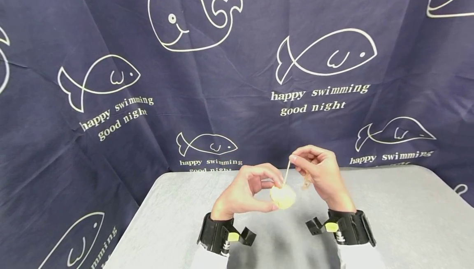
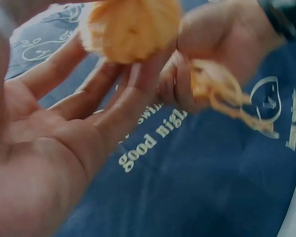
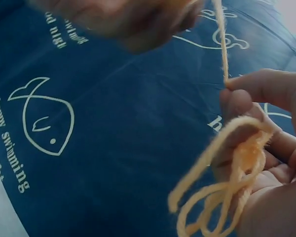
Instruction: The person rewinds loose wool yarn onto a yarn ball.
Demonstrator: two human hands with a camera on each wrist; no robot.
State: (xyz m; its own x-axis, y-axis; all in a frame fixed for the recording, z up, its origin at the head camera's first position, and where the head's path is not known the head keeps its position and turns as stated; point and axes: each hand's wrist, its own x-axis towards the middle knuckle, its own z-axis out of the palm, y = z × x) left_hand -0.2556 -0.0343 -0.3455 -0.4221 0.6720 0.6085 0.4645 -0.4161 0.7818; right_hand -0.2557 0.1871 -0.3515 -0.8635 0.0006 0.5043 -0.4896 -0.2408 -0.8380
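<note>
A small pale yellow yarn ball (image 1: 283,197) is pinched between the thumb and fingers of my left hand (image 1: 249,191). It looks orange and ridged in the left wrist view, where the yarn ball (image 2: 133,29) is cut off by the top edge. From the ball a strand of yarn (image 1: 286,172) runs up, taut, to my right hand (image 1: 320,170). Thumb and forefinger of that hand pinch the strand, as the right wrist view shows. Loose loops of yarn (image 3: 222,197) hang from the right palm and curled fingers.
A grey table (image 1: 155,219) lies below both hands. Behind it hangs a dark blue cloth (image 1: 255,75) printed with white fish, whales and lettering. Each wrist wears a black strap (image 1: 352,228) with a small camera mount.
</note>
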